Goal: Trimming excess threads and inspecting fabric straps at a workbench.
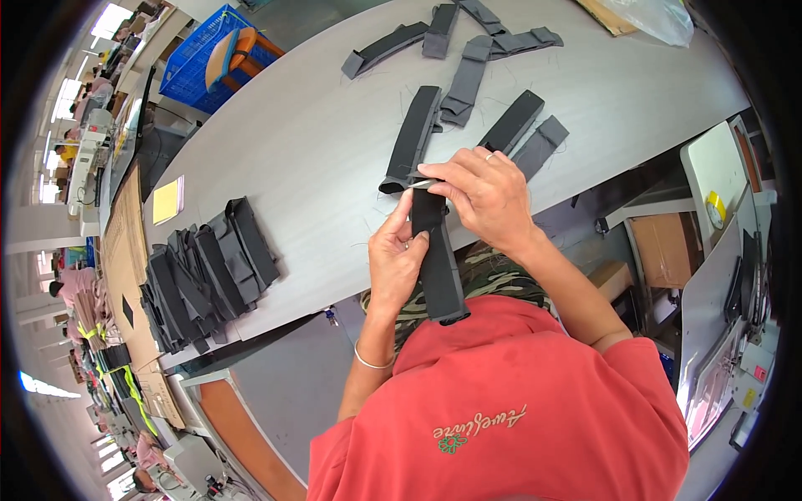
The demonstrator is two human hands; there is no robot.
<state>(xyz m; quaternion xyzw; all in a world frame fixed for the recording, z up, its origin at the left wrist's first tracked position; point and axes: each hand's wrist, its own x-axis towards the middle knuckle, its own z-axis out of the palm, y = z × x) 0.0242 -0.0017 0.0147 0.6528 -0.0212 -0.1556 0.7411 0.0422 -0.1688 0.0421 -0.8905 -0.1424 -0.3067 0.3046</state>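
My left hand [394,257] grips a long black fabric strap piece [436,259] that hangs down toward my red shirt. Just above it, my right hand [480,196], with a ring on one finger, holds small metal snips [424,184] at the top end of that piece. A second black strap piece [413,138] lies on the grey table [317,142] right behind the hands, touching the snips' tip area. A thin bangle sits on my left wrist.
A stack of several finished black pieces [205,271] lies at the table's left end beside a yellow notepad [167,200]. More loose black pieces [468,50] are spread at the far side. A blue crate [209,58] stands beyond; a sewing machine [727,275] is on my right.
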